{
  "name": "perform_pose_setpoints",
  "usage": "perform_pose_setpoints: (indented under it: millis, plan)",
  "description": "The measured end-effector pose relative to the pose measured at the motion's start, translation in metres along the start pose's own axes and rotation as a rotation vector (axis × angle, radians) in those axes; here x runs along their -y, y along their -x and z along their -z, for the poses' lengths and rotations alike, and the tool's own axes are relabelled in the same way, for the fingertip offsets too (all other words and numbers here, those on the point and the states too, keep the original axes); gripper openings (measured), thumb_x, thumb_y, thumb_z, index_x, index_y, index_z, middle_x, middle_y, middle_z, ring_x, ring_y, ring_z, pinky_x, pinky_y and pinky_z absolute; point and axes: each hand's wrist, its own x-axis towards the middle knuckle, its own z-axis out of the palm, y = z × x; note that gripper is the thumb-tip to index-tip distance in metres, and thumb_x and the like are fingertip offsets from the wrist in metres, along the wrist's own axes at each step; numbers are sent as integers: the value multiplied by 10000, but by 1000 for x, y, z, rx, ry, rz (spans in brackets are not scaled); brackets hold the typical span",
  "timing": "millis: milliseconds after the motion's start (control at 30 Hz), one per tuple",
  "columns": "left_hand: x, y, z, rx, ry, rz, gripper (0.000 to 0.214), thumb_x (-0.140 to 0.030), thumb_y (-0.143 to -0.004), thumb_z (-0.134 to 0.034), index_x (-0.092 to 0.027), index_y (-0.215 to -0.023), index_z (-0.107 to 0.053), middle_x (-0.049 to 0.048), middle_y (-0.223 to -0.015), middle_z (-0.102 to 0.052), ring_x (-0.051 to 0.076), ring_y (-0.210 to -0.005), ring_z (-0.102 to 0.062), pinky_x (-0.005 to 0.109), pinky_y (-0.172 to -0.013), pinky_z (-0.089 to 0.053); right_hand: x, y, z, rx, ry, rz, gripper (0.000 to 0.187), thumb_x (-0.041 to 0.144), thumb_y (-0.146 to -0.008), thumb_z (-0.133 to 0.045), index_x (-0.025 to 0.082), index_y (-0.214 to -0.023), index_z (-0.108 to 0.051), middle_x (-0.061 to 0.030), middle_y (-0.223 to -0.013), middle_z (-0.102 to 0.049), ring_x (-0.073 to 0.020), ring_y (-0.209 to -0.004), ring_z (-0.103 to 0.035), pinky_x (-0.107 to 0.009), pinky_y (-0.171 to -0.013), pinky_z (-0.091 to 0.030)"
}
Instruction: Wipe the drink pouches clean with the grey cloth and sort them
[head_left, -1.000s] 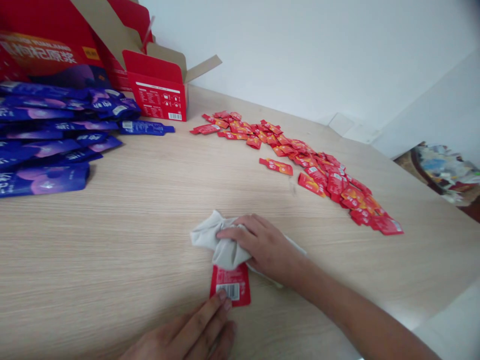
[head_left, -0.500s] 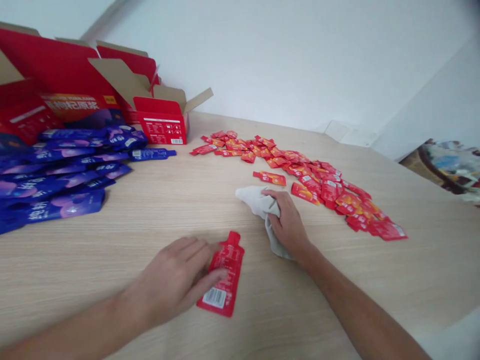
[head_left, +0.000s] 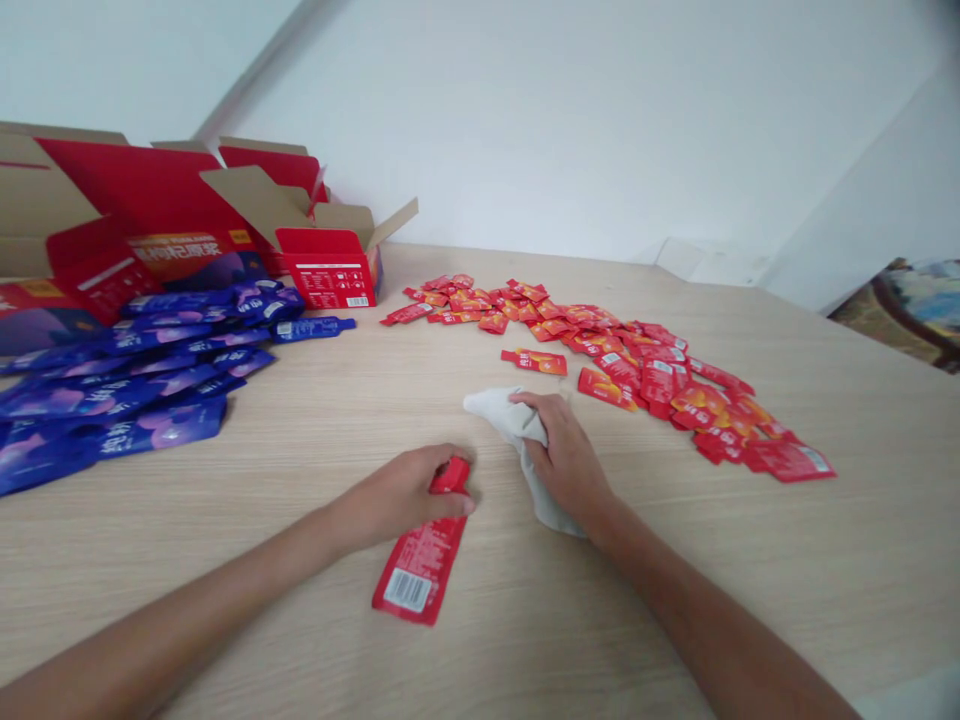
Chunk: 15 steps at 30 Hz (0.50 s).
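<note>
Far left on the pale wood-grain table (head_left: 622, 610), a loose heap of glossy blue-purple sachets (head_left: 127, 405) lies flat, with one lying apart at the heap's right end. Behind them stand open red cartons, the nearest with its tan-lined flaps raised and a barcode panel facing you (head_left: 330, 268). Toward the middle, your left hand (head_left: 397, 495) is closed around the narrow top of a long red sachet (head_left: 416, 570), fingers curled over it, while the sachet's lower end, with its white barcode, slants down toward you on the table. Just to the right and not touching it, your right hand (head_left: 566, 455) is curled closed over a bunched off-white cloth (head_left: 517, 420), whose tail trails beneath your wrist. Beyond, a wide scatter of small red and orange sachets (head_left: 622, 365) spreads across the table toward the far right corner. At the far right, past the table edge, is a patterned object, too blurred to identify (head_left: 900, 310). This looks like the wiping of a single sachet; the next move calls for the cloth to reach the sachet while your left hand keeps it steady.
</note>
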Motion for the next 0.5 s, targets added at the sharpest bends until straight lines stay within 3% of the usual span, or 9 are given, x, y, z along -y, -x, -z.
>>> perform_pose_setpoints:
  millis: [133, 267, 400, 500]
  plan:
    - [-14, 22, 18, -160, 109, -105, 232, -408, -1002, -630, -194, -977, -717, -6, -892, -669, 118, -743, -664, 222, -634, -532, -1, 0, 2, -29, -14, 1, 519, 55, -886, -499, 221, -1375, -550, -114, -1297, -607, -283, -1233, -594, -494, -1095, -487]
    - [-16, 61, 25, -253, 82, -337, 107, -300, -985, -696, -271, -950, -793, 7, -922, -660, 117, -838, -676, 223, -735, -555, -1, 0, 2, -46, -19, -7, 515, 64, -888, -496, 226, -1375, -550, -109, -1289, -612, -279, -1230, -597, -490, -1092, -491]
    - [1, 95, 12, -141, -294, -472, 212, -232, -1025, -624, -321, -1170, -749, 25, -1146, -707, 176, -1106, -681, 301, -954, -576, 0, 1, 1, -37, -14, -15, 520, 65, -879, -500, 222, -1372, -550, -114, -1288, -613, -282, -1228, -593, -493, -1102, -480]
    - [12, 117, -7, -156, -617, -532, 369, -373, -1005, -672, -314, -1369, -658, 27, -1353, -689, 203, -1290, -628, 340, -1125, -513, -1, 1, 0, -32, -19, -7, 517, 64, -871, -509, 201, -1368, -549, -126, -1286, -614, -286, -1233, -588, -489, -1104, -474]
